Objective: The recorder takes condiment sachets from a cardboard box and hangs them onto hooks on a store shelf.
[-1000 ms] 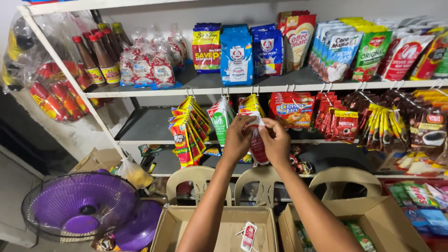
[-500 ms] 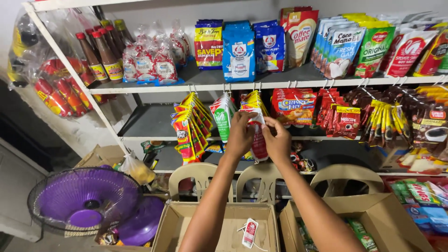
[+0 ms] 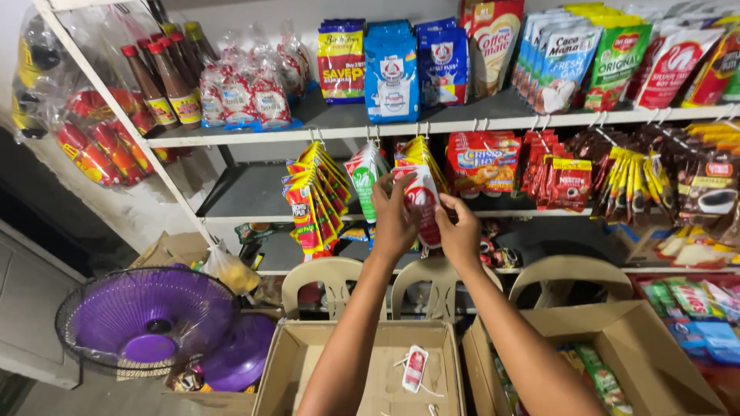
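We see both hands up at the shelf front, approx. mid-frame. Left hand (image 3: pixel 395 219) wraps its fingers round the left side of a red-and-white sachet (image 3: pixel 422 202); right hand (image 3: pixel 458 231) pinches the same sachet from the right, thumb in front. The sachet hangs w/ others in a strip under the grey shelf (image 3: pixel 324 123), just below the hooks at its edge.

Neighbours on the hooks: yellow-and-red packet bundle (image 3: pixel 312 196) to the left, a green-and-white pouch (image 3: pixel 362 173) touching the left hand's fingertips, a red snack bag (image 3: pixel 482 158) to the right, then dark red coffee sachets (image 3: pixel 566 181) and yellow sticks (image 3: pixel 632 181).

On top of the shelf: brown sauce bottles (image 3: pixel 166 81) w/ red caps, clear tied bags (image 3: pixel 247 88), blue-and-white pouches (image 3: pixel 391 73), more pouches further right.

Below the arms: open cardboard box (image 3: pixel 308 362), one loose red-and-white sachet (image 3: pixel 415 368) lying on its floor, string beside it. A second box (image 3: pixel 655 339) to the right holds green packets. Beige plastic chairs (image 3: pixel 324 281) stand behind the boxes. Purple fan (image 3: pixel 146 316) at lower left, near the first box.
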